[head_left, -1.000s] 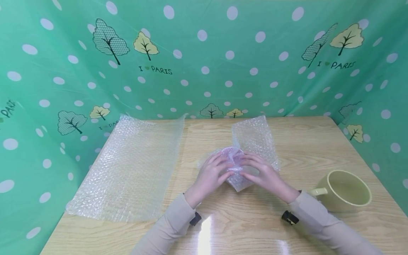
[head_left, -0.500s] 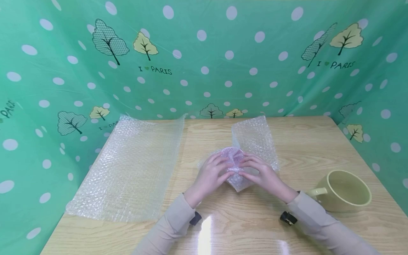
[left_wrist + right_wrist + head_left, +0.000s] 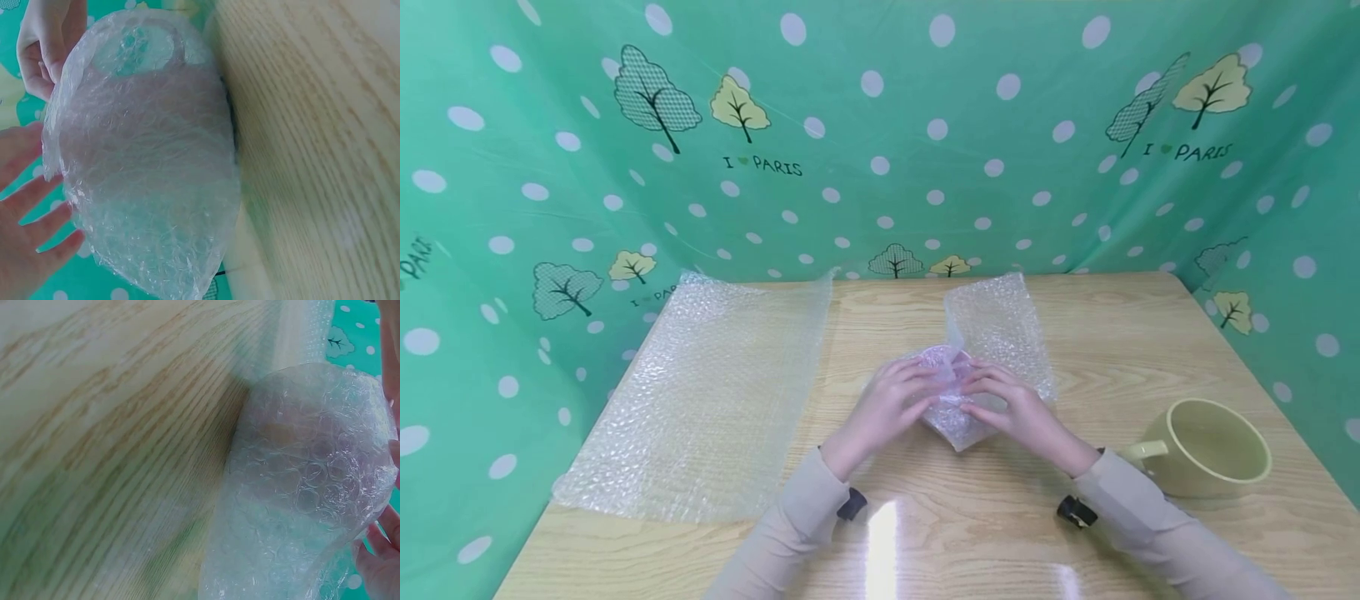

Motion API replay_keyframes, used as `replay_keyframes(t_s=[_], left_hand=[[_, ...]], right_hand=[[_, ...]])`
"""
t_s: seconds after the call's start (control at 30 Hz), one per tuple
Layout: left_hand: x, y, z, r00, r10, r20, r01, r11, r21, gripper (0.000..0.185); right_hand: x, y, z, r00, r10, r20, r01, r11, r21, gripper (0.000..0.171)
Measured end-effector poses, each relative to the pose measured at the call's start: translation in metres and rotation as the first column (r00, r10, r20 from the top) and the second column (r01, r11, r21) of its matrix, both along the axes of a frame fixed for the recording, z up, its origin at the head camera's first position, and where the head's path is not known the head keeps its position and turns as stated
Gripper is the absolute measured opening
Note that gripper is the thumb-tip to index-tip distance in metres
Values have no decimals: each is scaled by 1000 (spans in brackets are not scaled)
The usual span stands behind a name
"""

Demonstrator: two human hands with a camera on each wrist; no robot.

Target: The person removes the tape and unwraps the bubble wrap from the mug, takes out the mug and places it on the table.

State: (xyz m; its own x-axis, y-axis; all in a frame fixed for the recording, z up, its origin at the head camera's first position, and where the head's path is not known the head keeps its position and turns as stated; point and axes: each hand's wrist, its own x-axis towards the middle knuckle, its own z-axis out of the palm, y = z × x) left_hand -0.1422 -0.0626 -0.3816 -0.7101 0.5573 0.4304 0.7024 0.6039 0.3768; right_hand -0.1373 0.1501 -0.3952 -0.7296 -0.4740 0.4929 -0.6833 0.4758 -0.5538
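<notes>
A pinkish-purple mug (image 3: 942, 357) stands on the table, wrapped in bubble wrap (image 3: 1000, 333) that spreads out behind it to the right. Its handle shows through the plastic in the left wrist view. On the left side, my left hand (image 3: 883, 408) has its fingers spread and fairly straight, with the tips at the upper edge of the wrap. From the opposite side, my right hand (image 3: 1021, 408) pinches the wrap near the mug's rim with bent fingers and thumb. The fingertips partly hide the mug's opening.
A second sheet of bubble wrap (image 3: 700, 400) lies flat on the left of the wooden table (image 3: 970, 533). A large yellow-green mug (image 3: 1210, 450) stands at the right, beside my right forearm, its handle facing left. A green dotted curtain (image 3: 925, 108) surrounds the table.
My left hand has shifted slightly left and eased back from the middle of the wrap. My right hand has stayed nearly in place; the wrapped mug has barely moved.
</notes>
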Motion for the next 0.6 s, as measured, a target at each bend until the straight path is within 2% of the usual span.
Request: replay_keyframes(t_s=[0.2, 0.4, 0.6], left_hand=[[-5, -2, 1, 998, -10, -55, 13, 998, 59, 24], [-9, -3, 3, 999, 0, -50, 6, 993, 116, 26], [-13, -4, 5, 998, 17, -61, -9, 991, 132, 23]], right_hand=[[0, -1, -1, 1000, 0, -5, 0, 1000, -8, 24], [0, -1, -1, 1000, 7, 8, -6, 1000, -14, 24], [0, 0, -2, 1000, 6, 1, -6, 1000, -18, 24]])
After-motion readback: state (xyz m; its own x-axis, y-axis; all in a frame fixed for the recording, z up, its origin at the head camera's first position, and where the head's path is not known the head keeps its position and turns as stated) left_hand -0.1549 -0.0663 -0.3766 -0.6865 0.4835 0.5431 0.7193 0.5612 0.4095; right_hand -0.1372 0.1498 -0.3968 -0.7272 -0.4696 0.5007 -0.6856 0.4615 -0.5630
